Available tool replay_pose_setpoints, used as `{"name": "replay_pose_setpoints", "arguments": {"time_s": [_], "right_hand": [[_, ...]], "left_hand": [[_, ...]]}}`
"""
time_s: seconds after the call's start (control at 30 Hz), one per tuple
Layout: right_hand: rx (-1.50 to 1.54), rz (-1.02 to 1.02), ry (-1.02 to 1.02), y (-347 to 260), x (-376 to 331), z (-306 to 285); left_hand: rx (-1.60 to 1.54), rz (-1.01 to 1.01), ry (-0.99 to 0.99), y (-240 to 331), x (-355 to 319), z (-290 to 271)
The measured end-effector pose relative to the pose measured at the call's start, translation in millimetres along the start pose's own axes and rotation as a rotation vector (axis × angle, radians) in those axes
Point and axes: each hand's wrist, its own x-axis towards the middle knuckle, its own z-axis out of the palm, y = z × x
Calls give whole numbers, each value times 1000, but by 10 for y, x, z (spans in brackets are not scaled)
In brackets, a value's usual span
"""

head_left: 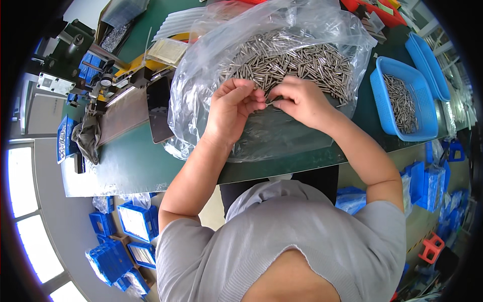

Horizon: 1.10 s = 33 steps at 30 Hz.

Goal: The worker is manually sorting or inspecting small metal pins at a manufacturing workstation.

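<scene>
A large clear plastic bag [201, 65] lies spread on the green bench, with a heap of small metal pins [292, 58] on it. At the near edge of the heap, my left hand [229, 105] is closed, its fingers curled toward the thumb. What it holds, if anything, is hidden. My right hand [304, 103] faces it from the right, thumb and forefinger pinched on a small metal pin [269, 102]. The fingertips of both hands nearly meet around that pin.
To the right stands a blue plastic basket [380, 100] with more metal pins, beside another blue basket [427, 65]. A dark flat tablet-like slab [159, 110] lies left of the bag. A bench fixture [75, 55] stands far left. Blue crates [110, 259] sit on the floor.
</scene>
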Motion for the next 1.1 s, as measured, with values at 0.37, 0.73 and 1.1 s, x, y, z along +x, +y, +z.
{"name": "replay_pose_setpoints", "arguments": {"time_s": [0.37, 0.73, 1.1], "right_hand": [[-296, -9, -156, -67, -68, -47], [156, 155, -16, -33, 20, -196], [414, 273, -78, -188, 30, -254]], "left_hand": [[88, -52, -11, 15, -18, -9], [117, -88, -88, -3, -26, 21], [215, -144, -136, -58, -44, 38]]}}
